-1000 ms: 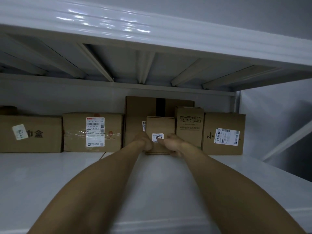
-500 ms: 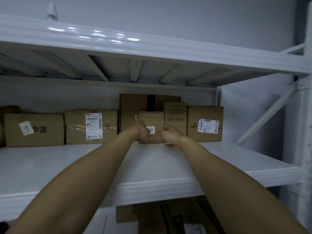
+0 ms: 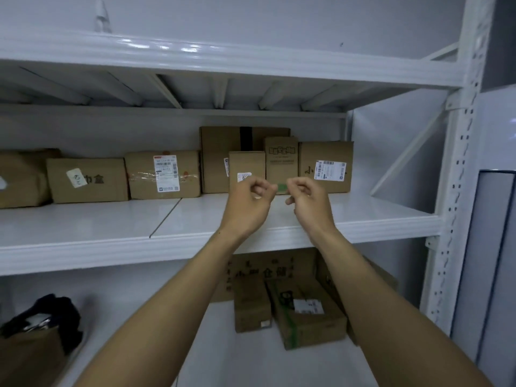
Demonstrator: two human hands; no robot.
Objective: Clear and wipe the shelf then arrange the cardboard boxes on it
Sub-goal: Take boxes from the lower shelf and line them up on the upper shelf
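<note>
Shelf, arranging stage. My left hand (image 3: 248,202) and right hand (image 3: 310,202) hang side by side above the front half of the shelf (image 3: 195,219). The fingers of both are loosely curled round nothing and touch no box.

The small box (image 3: 245,166) stands right of centre at the back edge, in front of the tall box (image 3: 217,152). In this dim light I cannot tell whether the two touch. To its right are the printed box (image 3: 281,160) and the labelled box (image 3: 325,166), the latter at the back right corner. To its left, the taped box (image 3: 162,174) and the lettered box (image 3: 86,180) carry the row on along the back edge.

In my judgement, clearing and wiping are done and the arranging is well advanced. The cartons (image 3: 307,311) on the level below may be what is left.
</note>
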